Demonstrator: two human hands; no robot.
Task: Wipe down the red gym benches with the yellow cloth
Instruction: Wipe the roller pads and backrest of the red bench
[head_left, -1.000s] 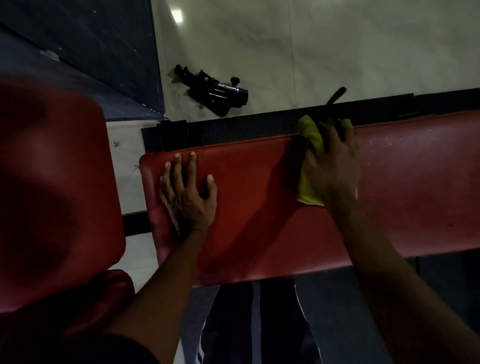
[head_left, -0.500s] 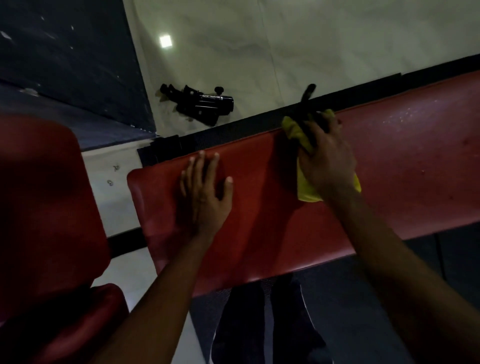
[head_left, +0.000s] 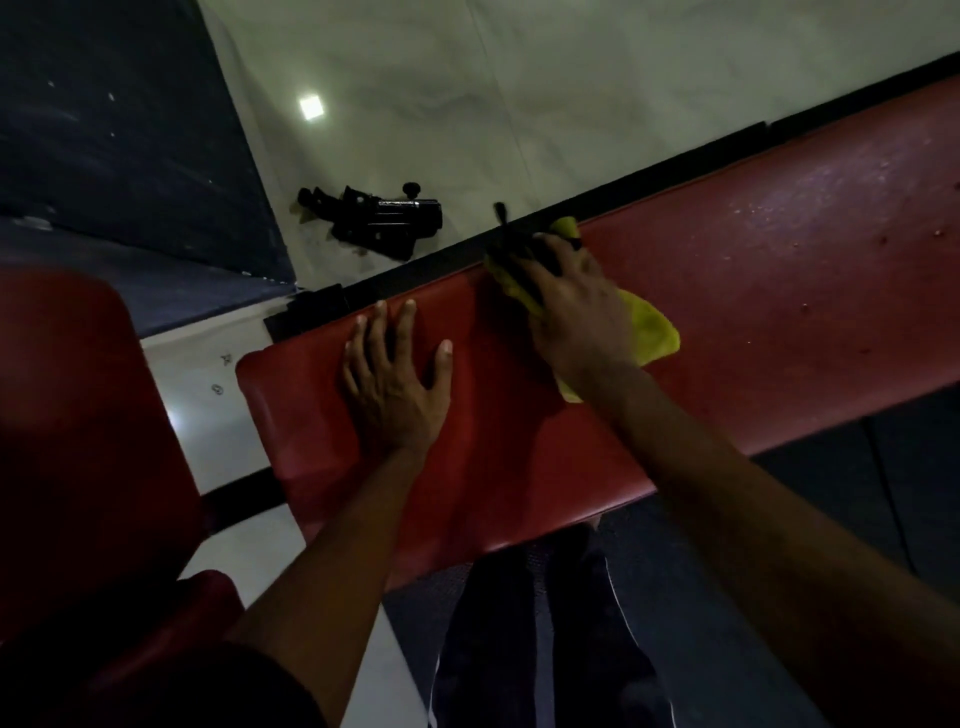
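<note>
Yellow cloth (head_left: 652, 332): it lies on the red bench pad (head_left: 779, 312), at the far edge, about in the middle of the visible length. Most of it is under the right hand (head_left: 576, 306); a crumpled part comes out on the right side of this hand.
Right hand grip: the palm presses the yellow cloth down on the pad, and the fingers are bent over the cloth at the far edge and hold it.
Left hand (head_left: 392, 379): it rests flat on the pad near the left end, fingers straight and a little spread, pointing to the far edge. It holds nothing and is apart from the cloth.
Pad surface: the pad goes from the lower left to the upper right. The right part carries many small pale specks; the left part looks darker and smooth.
Black frame (head_left: 415, 265): it runs along the far edge of the pad. A thin black lever (head_left: 500, 210) stands up just beside the right fingers.
Second red bench (head_left: 78, 415): blurred, at the left edge of the view, apart from the long pad.
Pale floor (head_left: 571, 104): glossy, with one bright reflection; a dark mat (head_left: 104, 130) covers the upper left corner.
Black machine part (head_left: 384, 223): it lies on the floor beyond the far edge.
Dark trousers (head_left: 545, 623): visible below the near edge of the pad.
</note>
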